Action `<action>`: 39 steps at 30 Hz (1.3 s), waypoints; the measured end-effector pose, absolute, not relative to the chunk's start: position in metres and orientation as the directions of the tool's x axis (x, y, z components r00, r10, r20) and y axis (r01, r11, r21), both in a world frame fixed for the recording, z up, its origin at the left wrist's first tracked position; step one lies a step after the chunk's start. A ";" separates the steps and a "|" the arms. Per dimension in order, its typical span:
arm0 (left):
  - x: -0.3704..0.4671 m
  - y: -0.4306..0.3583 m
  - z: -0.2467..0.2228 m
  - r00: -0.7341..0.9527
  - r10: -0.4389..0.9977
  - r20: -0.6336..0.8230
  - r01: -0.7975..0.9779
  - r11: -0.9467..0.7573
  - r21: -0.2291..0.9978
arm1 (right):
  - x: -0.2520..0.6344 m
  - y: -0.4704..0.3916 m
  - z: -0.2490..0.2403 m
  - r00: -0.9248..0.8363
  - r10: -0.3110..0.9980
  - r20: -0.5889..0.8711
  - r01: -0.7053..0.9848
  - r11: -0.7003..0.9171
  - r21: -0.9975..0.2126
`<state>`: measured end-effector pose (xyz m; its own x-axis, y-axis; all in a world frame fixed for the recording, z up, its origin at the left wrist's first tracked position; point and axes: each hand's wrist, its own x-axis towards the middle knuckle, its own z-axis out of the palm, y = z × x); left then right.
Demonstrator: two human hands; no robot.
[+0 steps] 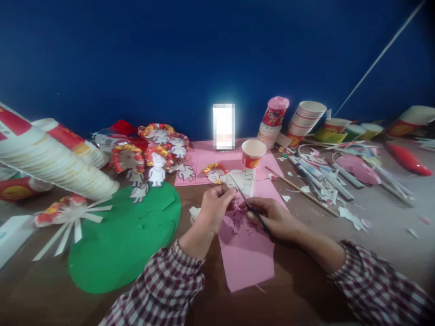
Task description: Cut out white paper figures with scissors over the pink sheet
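Observation:
My right hand grips a pair of scissors with dark handles, the blades pointing up and left toward my left fingertips. The thumb and forefinger of my left hand are pinched together at the blades; what they hold is too small and hidden to make out. Just beyond the fingertips is a white paper cutout with a drawn outline, beside a red-and-yellow ring. Beneath both hands lies pink paper with dark pen marks. A paper cup stands upright behind the cutout.
To the left are a green paper round, paper figures with decorated rings, and a leaning stack of cups. On the right lie a wooden stick, markers and paper scraps. More stacked cups stand behind.

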<state>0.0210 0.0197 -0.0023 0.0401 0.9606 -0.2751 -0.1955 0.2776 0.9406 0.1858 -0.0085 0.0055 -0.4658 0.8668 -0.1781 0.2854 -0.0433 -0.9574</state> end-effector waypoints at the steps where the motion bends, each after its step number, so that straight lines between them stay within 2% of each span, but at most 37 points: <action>1: 0.021 0.019 -0.003 0.035 0.961 -0.274 -0.186 0.275 0.943 | 0.186 -0.008 0.005 -0.467 0.866 -0.177 0.281 -0.045 -0.959; 27: 0.021 0.018 -0.001 0.056 0.962 -0.267 -0.167 0.273 0.947 | 0.187 -0.009 -0.001 -0.457 0.871 -0.178 0.300 -0.038 -0.953; 39: 0.020 0.019 -0.002 0.071 0.959 -0.273 -0.180 0.282 0.943 | 0.184 -0.008 0.005 -0.436 0.888 -0.143 0.349 0.020 -0.937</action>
<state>0.0202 0.0187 -0.0020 0.0714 0.9594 -0.2729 -0.1798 0.2815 0.9426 0.1838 -0.0077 0.0047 -0.4364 0.8883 -0.1431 0.3485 0.0202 -0.9371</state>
